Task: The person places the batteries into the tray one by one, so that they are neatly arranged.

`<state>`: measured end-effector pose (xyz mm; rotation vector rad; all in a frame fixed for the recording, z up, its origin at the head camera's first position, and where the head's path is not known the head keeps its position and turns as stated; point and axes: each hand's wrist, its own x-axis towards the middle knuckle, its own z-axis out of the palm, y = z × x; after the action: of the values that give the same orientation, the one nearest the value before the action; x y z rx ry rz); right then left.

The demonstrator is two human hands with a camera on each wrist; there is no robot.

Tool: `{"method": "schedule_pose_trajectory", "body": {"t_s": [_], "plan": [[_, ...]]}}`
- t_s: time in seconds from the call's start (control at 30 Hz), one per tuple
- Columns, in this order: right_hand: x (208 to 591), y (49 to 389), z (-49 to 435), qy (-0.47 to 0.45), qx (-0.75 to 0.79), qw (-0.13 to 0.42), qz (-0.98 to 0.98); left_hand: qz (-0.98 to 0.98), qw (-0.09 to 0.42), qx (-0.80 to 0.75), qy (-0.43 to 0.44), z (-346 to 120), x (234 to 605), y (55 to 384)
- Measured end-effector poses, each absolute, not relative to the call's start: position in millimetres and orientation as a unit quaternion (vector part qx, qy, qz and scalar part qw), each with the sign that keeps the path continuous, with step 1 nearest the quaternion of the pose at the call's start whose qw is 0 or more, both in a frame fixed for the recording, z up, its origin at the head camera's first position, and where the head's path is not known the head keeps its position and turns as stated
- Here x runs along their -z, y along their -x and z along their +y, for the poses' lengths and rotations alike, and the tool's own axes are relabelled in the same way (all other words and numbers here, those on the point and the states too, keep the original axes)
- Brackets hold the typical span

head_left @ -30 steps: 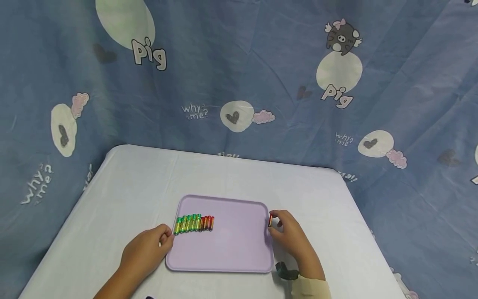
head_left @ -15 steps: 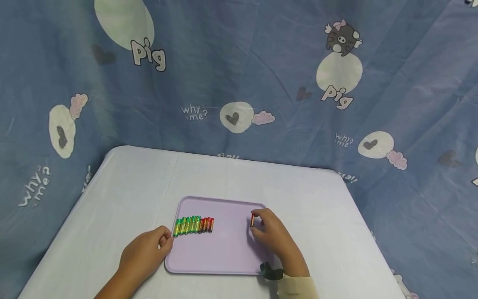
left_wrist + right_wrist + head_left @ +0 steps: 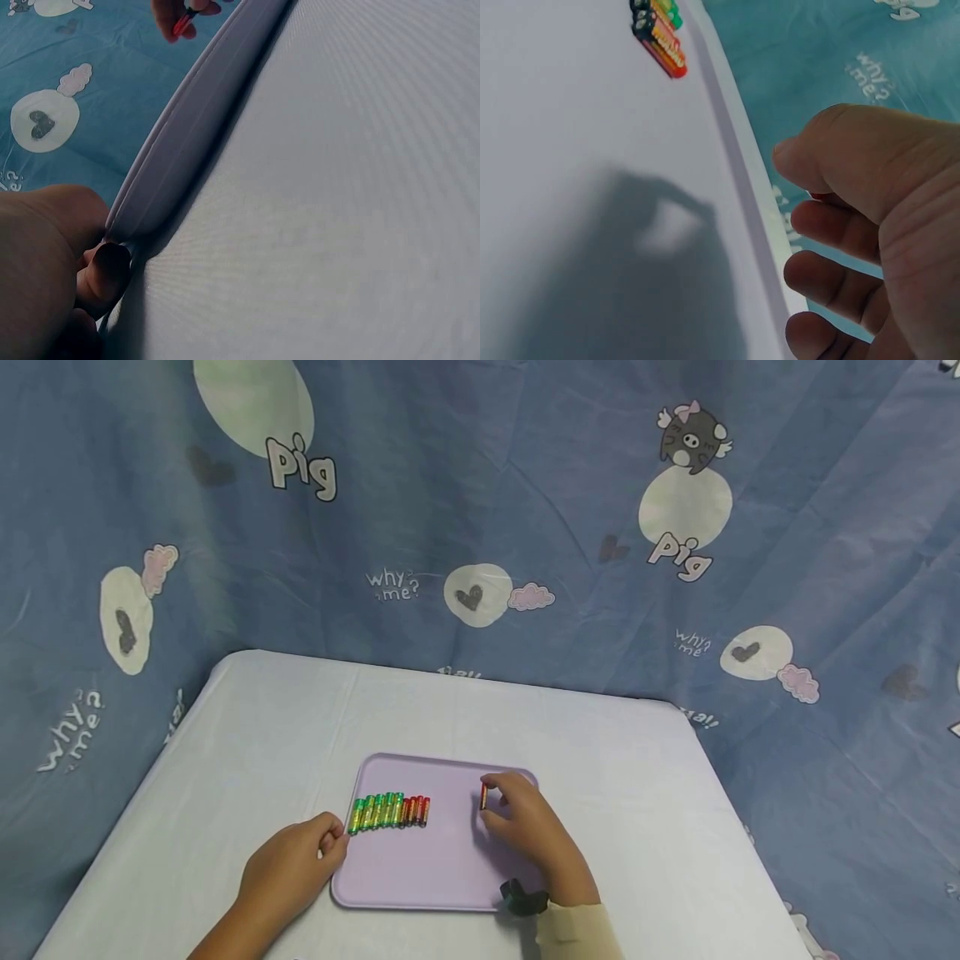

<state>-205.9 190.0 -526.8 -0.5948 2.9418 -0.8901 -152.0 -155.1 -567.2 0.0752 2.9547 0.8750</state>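
A lilac tray lies on the white-covered table. At its left side, my left hand pinches the rim; the left wrist view shows the thumb above and a fingertip below the tray's edge. Over the tray's right half, my right hand holds a small red-and-black battery upright in the head view, between thumb and finger. In the right wrist view the hand mostly hides this battery. Several green batteries lie side by side near the tray's left edge, with several red batteries continuing the row.
The white table cover surrounds the tray. Behind the table hangs a blue patterned curtain. A dark strap piece sits at my right wrist, above the tray's front edge, beside a cream sleeve.
My right hand has moved left with the battery, from just beyond the tray's right edge to over the tray. The left hand and the row of batteries have stayed in place.
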Motion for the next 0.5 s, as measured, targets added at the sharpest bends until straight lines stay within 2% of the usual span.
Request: {"method": "schedule_pose_trajectory", "body": {"t_s": [0.5], "plan": [[535.1,212.4,148.1,0.195,0.284,0.073,0.936,0.959,0.039,-0.28,-0.022,-154.7,566.7,152.4]]}}
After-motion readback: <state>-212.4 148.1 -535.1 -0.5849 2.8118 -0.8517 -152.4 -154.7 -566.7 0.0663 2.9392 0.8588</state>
